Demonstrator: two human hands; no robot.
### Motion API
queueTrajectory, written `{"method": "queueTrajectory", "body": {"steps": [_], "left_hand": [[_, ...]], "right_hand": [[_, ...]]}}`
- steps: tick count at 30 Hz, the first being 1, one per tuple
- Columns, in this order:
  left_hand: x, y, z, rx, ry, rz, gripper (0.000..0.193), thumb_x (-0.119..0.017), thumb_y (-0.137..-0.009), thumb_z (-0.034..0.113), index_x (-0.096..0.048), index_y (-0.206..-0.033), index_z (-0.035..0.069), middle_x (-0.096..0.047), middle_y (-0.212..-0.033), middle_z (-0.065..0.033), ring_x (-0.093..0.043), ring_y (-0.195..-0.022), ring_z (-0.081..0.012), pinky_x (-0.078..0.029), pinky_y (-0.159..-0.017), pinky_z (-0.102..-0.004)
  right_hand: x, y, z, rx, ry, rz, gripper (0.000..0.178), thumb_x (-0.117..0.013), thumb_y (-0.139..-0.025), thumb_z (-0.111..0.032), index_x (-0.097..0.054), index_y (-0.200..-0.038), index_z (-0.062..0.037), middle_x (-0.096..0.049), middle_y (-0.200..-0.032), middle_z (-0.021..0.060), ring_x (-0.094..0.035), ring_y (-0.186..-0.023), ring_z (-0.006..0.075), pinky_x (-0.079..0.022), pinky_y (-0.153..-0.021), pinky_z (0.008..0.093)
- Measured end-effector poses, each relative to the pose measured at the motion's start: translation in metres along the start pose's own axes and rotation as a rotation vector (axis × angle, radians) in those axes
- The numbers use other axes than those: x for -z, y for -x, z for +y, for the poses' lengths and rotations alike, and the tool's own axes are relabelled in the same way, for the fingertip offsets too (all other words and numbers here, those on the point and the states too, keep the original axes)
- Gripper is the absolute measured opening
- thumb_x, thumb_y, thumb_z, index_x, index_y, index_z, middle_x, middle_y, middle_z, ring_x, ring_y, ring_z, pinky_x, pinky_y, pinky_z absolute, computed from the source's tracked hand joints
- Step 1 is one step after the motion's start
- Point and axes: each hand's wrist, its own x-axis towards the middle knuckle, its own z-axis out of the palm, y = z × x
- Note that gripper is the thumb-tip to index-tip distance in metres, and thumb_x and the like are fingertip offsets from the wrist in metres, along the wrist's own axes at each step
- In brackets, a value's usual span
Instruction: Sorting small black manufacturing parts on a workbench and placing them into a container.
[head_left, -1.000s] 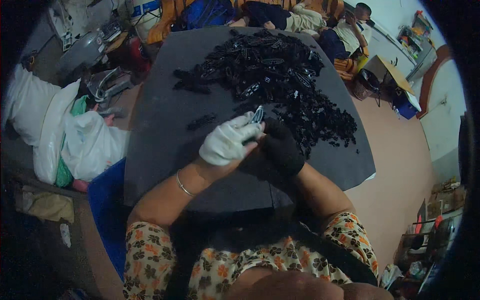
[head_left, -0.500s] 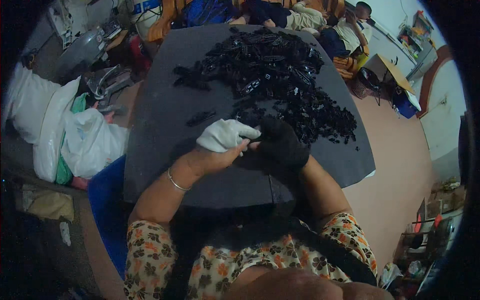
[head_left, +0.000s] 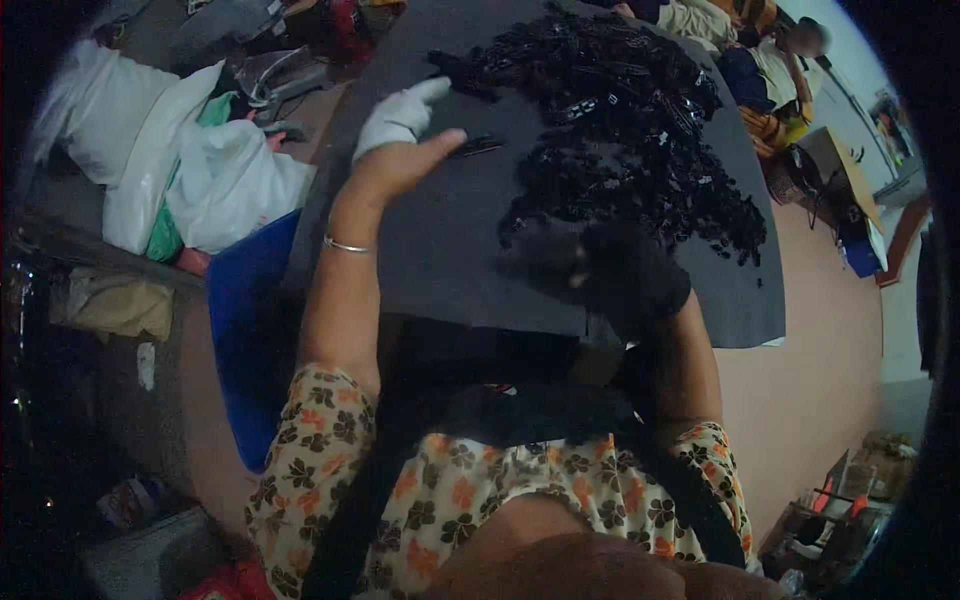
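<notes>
My left hand, in a white glove with a bare thumb, stretches out over the left part of the dark grey table. Its fingers and thumb are apart and nothing shows between them. Right beside the thumb lies a small set of thin black pieces. My right hand, gloved in black, is over the near part of the tabletop, below a loose spread of small black pieces. Motion and darkness smear its fingers, so whether it holds anything is unclear. Longer black plastic pieces are heaped farther back.
White sacks and a white plastic bag stand left of the table. A blue surface juts out at the table's left edge. Other people are at the far right. A basket and boxes stand to the right.
My hands were together over the table; now they are apart. The left has moved away to the far left and its fingers have spread. The whole view has shifted.
</notes>
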Motion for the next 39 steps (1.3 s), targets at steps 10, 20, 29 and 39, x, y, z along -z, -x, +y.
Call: {"method": "queueTrajectory", "body": {"steps": [10, 20, 29, 39], "left_hand": [[-0.070, -0.012, -0.017, 0.598, -0.316, -0.279, 0.034, -0.057, -0.074, 0.025, -0.063, -0.102, 0.006, -0.057, -0.110, -0.0190, -0.054, -0.103, -0.0365, -0.044, -0.086, -0.0401], [-0.029, 0.056, 0.052, 0.169, -0.202, -0.214, 0.019, -0.055, -0.076, 0.007, -0.062, -0.093, 0.006, -0.061, -0.092, -0.0174, -0.057, -0.084, -0.0379, -0.047, -0.074, -0.0409], [-0.022, 0.078, 0.125, 0.060, 0.339, -0.179, 0.029, -0.067, -0.072, 0.009, -0.063, -0.100, 0.005, -0.061, -0.090, -0.0111, -0.058, -0.081, -0.0264, -0.046, -0.075, -0.0349], [-0.020, 0.089, 0.159, -0.047, 0.156, -0.240, 0.032, -0.067, -0.068, 0.005, -0.061, -0.099, 0.006, -0.060, -0.090, -0.0096, -0.056, -0.087, -0.0237, -0.044, -0.079, -0.0311]], "right_hand": [[-0.018, -0.003, -0.001, 0.127, 0.374, 0.005, 0.032, -0.062, -0.079, -0.020, -0.057, -0.106, -0.0046, -0.062, -0.096, 0.0122, -0.060, -0.083, 0.0251, -0.048, -0.074, 0.0368], [-0.062, -0.038, 0.028, 0.318, 0.519, 0.317, 0.029, -0.063, -0.077, -0.025, -0.059, -0.099, -0.0060, -0.060, -0.090, 0.0154, -0.059, -0.079, 0.0312, -0.048, -0.070, 0.0387], [-0.050, 0.028, 0.017, 0.326, -0.071, 0.632, 0.015, -0.063, -0.079, -0.011, -0.058, -0.090, -0.0026, -0.060, -0.081, 0.0113, -0.060, -0.073, 0.0217, -0.047, -0.068, 0.0292], [-0.040, 0.067, -0.015, 0.576, 0.564, 0.615, 0.020, -0.065, -0.071, -0.004, -0.058, -0.090, -0.0074, -0.060, -0.087, 0.0098, -0.059, -0.076, 0.0287, -0.048, -0.065, 0.0349]]}}
